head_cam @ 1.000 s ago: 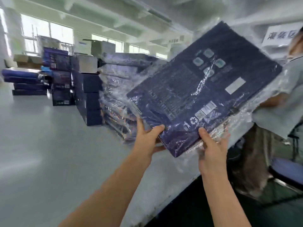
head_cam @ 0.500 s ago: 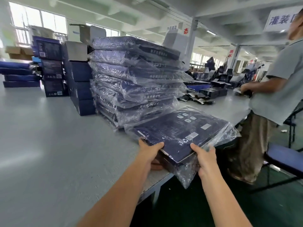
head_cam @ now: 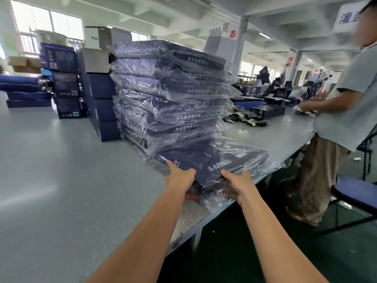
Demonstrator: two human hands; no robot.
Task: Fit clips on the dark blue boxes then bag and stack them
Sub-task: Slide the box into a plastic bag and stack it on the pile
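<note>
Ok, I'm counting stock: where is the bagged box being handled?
In the head view, the bagged box lies at the table's near edge, against the bagged stack's foot, gripped by both hands.

Long pale grey worktable [head_cam: 61,180]; second person in a light grey shirt [head_cam: 346,111] standing at its right end; blue-seated metal chair [head_cam: 355,193] beside them; white hanging sign with blue characters [head_cam: 346,18]; open brown cardboard cartons [head_cam: 24,63] far left.

Factory packing hall, long worktable [head_cam: 61,180], stacked bagged boxes [head_cam: 169,94], hanging signs [head_cam: 346,19]
</note>
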